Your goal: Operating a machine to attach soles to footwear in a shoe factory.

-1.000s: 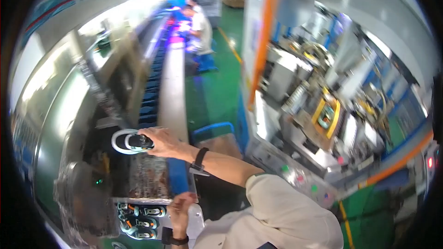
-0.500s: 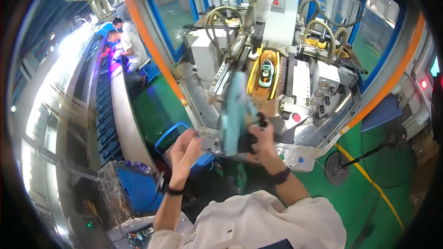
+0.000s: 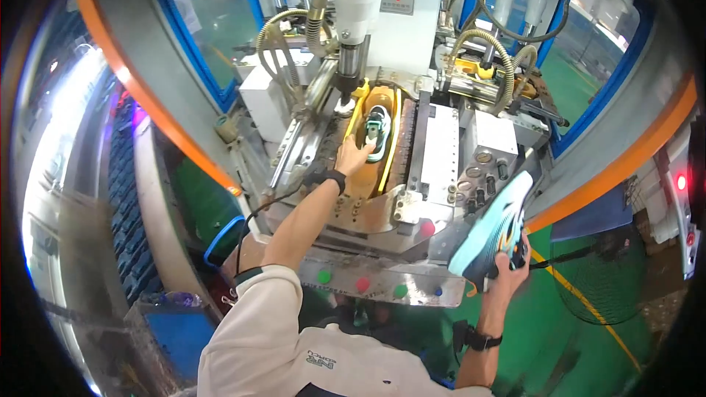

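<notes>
– Site type?
– I log a shoe factory: large machine [image 3: 408,33] with hoses [image 3: 504,66], coloured push-buttons [image 3: 362,284], green floor [image 3: 544,349] marked by a yellow line [image 3: 594,309].
– Grounds for shoes?
– I note one shoe [image 3: 377,131] in the machine's cradle [image 3: 387,170], a teal shoe [image 3: 493,226] nearby.

I see pale aqua and black, streaked with orange, on the raised shoe [image 3: 494,224]; yellow strips [image 3: 356,117] edging an amber cradle [image 3: 363,179]; green floor [image 3: 548,338].

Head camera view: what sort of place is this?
Probably a shoe factory: the right hand holds a teal shoe, a second shoe sits in the yellow-edged cradle of a large machine, and what looks like a conveyor runs along the left.
</notes>
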Available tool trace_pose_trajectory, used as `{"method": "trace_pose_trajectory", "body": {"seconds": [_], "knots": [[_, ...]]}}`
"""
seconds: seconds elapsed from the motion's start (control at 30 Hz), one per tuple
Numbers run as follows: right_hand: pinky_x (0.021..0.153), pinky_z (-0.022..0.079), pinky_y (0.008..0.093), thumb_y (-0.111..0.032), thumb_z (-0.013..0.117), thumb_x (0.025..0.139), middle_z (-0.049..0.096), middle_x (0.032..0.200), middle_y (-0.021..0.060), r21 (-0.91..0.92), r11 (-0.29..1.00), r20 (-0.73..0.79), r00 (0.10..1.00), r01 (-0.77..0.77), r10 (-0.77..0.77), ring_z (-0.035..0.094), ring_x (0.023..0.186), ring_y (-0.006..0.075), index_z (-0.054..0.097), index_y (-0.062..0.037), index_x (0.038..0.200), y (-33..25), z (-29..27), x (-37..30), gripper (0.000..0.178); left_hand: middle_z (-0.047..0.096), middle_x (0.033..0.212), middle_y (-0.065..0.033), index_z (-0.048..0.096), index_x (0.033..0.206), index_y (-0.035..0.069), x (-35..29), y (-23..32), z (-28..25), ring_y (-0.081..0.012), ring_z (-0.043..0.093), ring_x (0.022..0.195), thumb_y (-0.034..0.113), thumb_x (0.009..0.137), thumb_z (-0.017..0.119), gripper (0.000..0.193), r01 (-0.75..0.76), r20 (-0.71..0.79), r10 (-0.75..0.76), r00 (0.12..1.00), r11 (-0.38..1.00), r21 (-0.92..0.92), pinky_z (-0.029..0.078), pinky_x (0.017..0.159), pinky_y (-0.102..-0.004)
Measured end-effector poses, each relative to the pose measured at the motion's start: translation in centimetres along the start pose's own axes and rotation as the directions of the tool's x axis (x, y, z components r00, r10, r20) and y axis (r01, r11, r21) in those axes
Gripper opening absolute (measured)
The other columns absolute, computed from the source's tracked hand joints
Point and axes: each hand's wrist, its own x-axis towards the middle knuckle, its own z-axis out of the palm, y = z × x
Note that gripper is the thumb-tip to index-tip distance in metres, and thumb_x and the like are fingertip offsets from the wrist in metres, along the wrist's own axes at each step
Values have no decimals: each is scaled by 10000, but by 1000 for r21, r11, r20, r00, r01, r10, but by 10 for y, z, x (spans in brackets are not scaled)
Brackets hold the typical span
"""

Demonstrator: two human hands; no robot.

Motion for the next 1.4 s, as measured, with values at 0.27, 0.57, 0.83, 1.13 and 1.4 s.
{"method": "trace_pose_trajectory", "body": {"seconds": [0.27,0.57,0.83,1.13,1.4], "knots": [[956,432,320,-86,670,732,574,1168,105,-377,917,-101,979,127,-177,559,1034,198,509,60,1268,-5,8,11,579,587,1190,-308,332,1330,-63,51,14,66,-455,587,1104,235,757,717,752,110,72,-123,990,981,159,474,961,-489],[764,497,319,-202,788,660,684,894,124,-719,676,262,964,160,50,632,808,189,636,39,1038,48,182,164,473,679,970,-88,624,1091,-20,-62,-9,-80,-193,679,843,30,855,671,246,569,576,-116,809,400,-719,571,709,-358],[825,541,411,-295,781,654,693,1004,252,-880,345,459,774,328,437,675,966,390,602,99,1071,198,373,155,601,629,1058,-7,462,1361,-23,-271,-11,-274,-81,621,886,97,879,634,526,445,314,-335,888,461,-768,495,690,-204],[800,550,472,-233,734,741,663,999,264,-874,268,449,885,406,124,672,918,417,449,33,1172,282,377,126,581,629,1086,-94,521,1263,-43,-440,-58,-287,-147,630,944,59,885,648,411,218,-273,-746,607,487,-846,522,800,-267],[798,494,387,-32,642,836,649,965,169,-239,808,863,499,539,-77,625,886,320,639,8,1052,164,265,-90,220,654,1117,-60,583,1218,24,-477,-30,-223,-168,643,974,103,916,616,314,20,-125,-848,515,158,-987,538,791,-327]]}}
